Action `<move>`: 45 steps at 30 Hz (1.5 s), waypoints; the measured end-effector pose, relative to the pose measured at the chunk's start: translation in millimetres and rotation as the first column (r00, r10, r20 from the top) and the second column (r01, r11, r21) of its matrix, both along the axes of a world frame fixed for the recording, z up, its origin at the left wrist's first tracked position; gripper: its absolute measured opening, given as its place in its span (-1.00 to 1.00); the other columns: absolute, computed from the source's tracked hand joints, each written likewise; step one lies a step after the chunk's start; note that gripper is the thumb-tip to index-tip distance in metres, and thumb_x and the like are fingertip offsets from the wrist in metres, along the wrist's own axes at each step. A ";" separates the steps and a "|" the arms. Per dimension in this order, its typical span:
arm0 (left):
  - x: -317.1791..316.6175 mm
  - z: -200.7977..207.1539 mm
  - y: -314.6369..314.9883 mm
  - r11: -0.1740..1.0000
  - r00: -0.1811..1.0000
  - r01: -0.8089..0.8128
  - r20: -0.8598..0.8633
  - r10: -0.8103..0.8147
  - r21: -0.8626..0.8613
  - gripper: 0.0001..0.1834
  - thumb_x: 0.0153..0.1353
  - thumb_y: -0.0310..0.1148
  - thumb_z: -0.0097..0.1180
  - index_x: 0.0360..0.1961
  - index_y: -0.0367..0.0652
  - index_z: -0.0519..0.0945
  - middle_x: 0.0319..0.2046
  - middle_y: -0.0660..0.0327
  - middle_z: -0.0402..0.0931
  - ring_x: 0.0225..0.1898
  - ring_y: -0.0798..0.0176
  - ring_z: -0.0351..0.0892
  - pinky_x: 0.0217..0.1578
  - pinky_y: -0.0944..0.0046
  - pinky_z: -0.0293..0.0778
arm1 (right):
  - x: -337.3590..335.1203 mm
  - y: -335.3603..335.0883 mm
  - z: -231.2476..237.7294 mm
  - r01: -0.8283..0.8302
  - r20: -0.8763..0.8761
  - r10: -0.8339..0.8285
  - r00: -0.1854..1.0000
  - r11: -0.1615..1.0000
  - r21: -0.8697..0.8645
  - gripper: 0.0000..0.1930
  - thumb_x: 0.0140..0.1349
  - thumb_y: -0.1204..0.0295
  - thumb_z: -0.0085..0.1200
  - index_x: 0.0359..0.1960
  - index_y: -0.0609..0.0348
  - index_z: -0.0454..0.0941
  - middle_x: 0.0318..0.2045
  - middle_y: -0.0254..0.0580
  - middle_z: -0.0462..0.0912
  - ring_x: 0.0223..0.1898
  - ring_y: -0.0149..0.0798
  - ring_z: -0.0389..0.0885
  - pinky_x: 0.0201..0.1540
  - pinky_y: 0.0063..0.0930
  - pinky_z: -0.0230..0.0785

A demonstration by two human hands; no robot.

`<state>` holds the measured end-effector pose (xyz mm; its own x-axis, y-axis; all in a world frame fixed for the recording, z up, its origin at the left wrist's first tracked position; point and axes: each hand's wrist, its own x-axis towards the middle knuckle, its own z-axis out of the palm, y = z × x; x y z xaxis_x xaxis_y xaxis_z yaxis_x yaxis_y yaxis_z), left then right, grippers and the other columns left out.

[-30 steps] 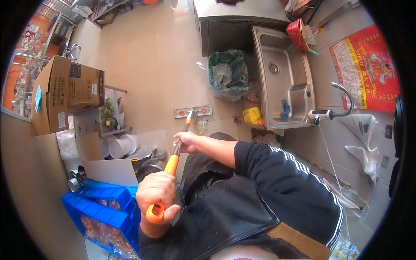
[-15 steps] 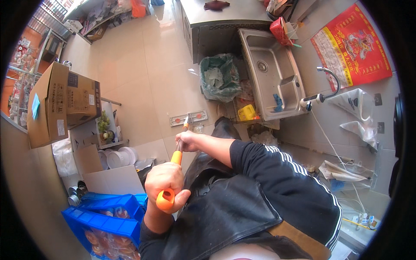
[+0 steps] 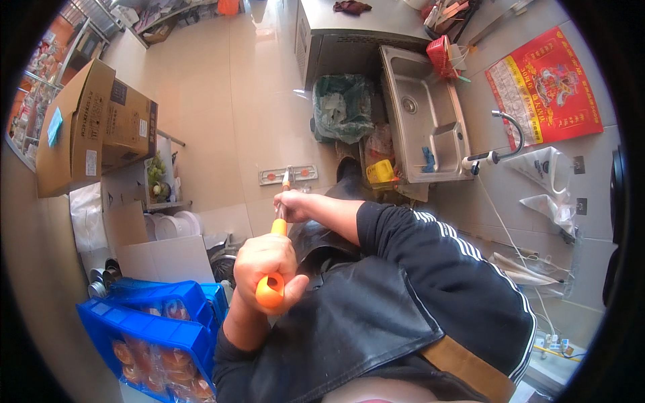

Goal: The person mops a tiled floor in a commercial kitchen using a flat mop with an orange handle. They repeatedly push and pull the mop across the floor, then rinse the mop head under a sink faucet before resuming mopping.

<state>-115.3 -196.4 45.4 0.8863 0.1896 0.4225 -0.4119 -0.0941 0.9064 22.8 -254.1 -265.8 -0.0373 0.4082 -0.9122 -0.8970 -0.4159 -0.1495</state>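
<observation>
The flat mop [image 3: 279, 226] has an orange-sectioned pole [image 3: 279, 228] and a greyish rectangular mop head [image 3: 304, 172] with two red-orange spots. The left hand [image 3: 262, 260] clasps its hollow orange end [image 3: 268, 296]; the right hand [image 3: 294, 205] wraps the pole just beyond. Past both grips, the mop head appears to rest on floor tiles [image 3: 201, 114].

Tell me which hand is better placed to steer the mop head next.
Right, likely: the right hand holds the pole nearer the mop head; the left hand holds the far end.
</observation>
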 end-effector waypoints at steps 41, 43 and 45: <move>76.1 10.9 -93.8 1.000 0.994 -0.022 -0.106 0.020 -0.011 -0.74 -0.20 -0.44 0.28 -0.69 -0.08 0.37 -0.68 0.28 0.40 -0.65 0.22 0.40 -0.43 0.19 0.36 | 67.9 -67.8 16.9 0.269 -0.107 -0.264 0.959 0.962 0.040 -0.94 0.32 0.44 -0.01 -0.28 0.12 0.40 -0.51 -0.27 0.42 -0.49 -0.25 0.53 -0.38 -0.22 0.54; 77.8 11.8 -94.4 0.986 0.985 -0.155 -0.084 0.149 -0.066 -0.76 -0.08 -0.40 0.29 -0.66 -0.07 0.41 -0.67 0.31 0.40 -0.65 0.30 0.35 -0.44 0.23 0.27 | 72.4 -57.2 16.3 0.378 -0.243 -0.352 0.904 0.924 0.067 -0.98 0.30 0.49 -0.05 -0.28 0.14 0.40 -0.51 -0.24 0.42 -0.48 -0.25 0.53 -0.40 -0.23 0.53; 79.2 10.8 -96.6 0.974 0.976 -0.214 -0.059 0.210 -0.068 -0.74 0.01 -0.33 0.26 -0.64 -0.06 0.40 -0.66 0.33 0.38 -0.64 0.33 0.29 -0.43 0.23 0.21 | 76.7 -43.9 11.8 0.430 -0.284 -0.401 0.871 0.901 0.046 -0.99 0.29 0.53 -0.08 -0.29 0.15 0.39 -0.49 -0.22 0.43 -0.47 -0.26 0.53 -0.41 -0.24 0.52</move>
<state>-36.2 -293.0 56.2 0.8424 0.4044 0.3560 -0.3429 -0.1071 0.9332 99.5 -298.0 -254.0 -0.0738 0.5310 -0.8441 -0.9956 0.0093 0.0929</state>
